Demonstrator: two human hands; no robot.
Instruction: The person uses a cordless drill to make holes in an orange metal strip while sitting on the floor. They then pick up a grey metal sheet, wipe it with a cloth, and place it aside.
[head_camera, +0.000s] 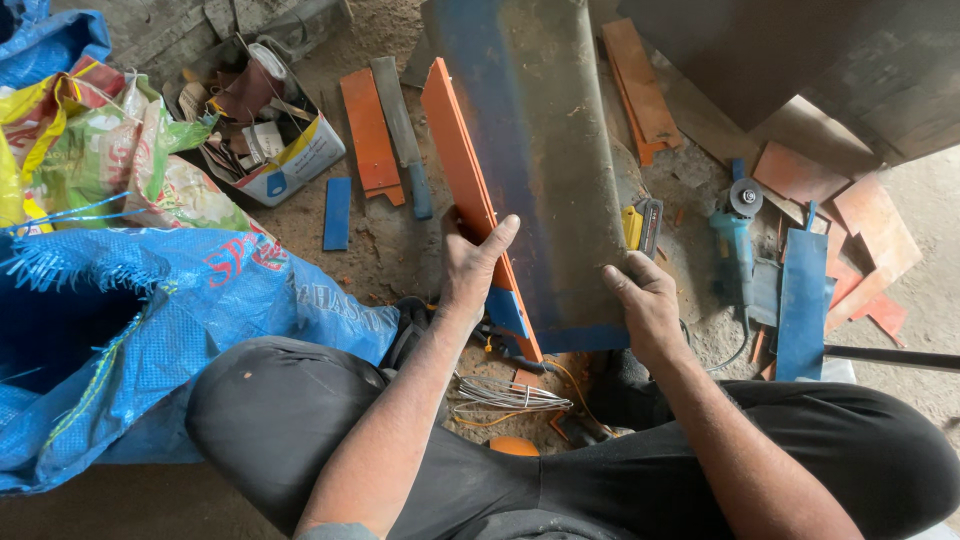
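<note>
Blue-painted, dusty sheet metal (535, 170) stands tilted between the knees, the left hand (470, 265) clamped on its orange-edged left side, thumb over the front, the right hand (645, 300) gripping the near right edge. Far left, an open carton (290, 165) sits behind a blue woven sack (200, 310) and green-yellow bags (110, 150). Orange offcuts (370, 135) and what looks like a blue angle grinder (738, 235) litter the dirt floor (390, 245).

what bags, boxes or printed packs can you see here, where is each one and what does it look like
Blue woven plastic sack: left foreground beside the knee, crumpled, open-mouthed, with red print.
Green, yellow and red printed plastic bag: left, behind the sack, crumpled.
Open cardboard box: upper left on the ground, white, blue and yellow sides, full of scraps.
Another blue bag: top left corner, only partly in view.
</note>
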